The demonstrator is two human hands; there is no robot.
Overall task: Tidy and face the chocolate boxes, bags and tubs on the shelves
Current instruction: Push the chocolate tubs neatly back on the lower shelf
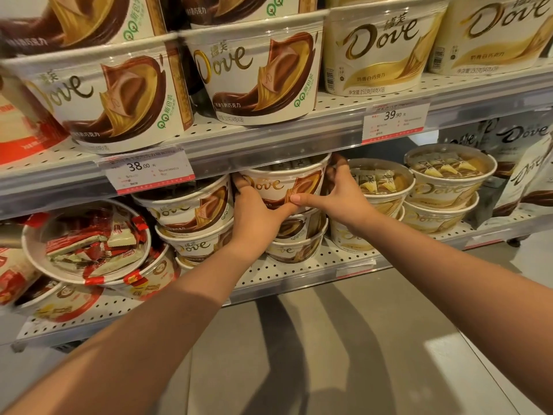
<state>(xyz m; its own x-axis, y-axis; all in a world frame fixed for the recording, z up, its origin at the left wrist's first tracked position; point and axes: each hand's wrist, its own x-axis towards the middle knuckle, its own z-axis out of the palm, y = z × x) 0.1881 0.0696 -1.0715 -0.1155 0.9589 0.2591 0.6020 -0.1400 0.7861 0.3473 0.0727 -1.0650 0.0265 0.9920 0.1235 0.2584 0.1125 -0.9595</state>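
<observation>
We have both hands on the top brown Dove tub [282, 182] of the middle stack, lower shelf [299, 269]: left hand [254, 215] wraps its left wall, right hand [338, 191] its right, thumb across the front. It looks light, thin-walled and slick with a clear lid, so we hold low on the sides and squeeze gently. Count on this shelf: three brown tubs in this stack, two in the stack to its left, about four cream tubs to the right. Upper shelf: two brown front tubs, two cream.
</observation>
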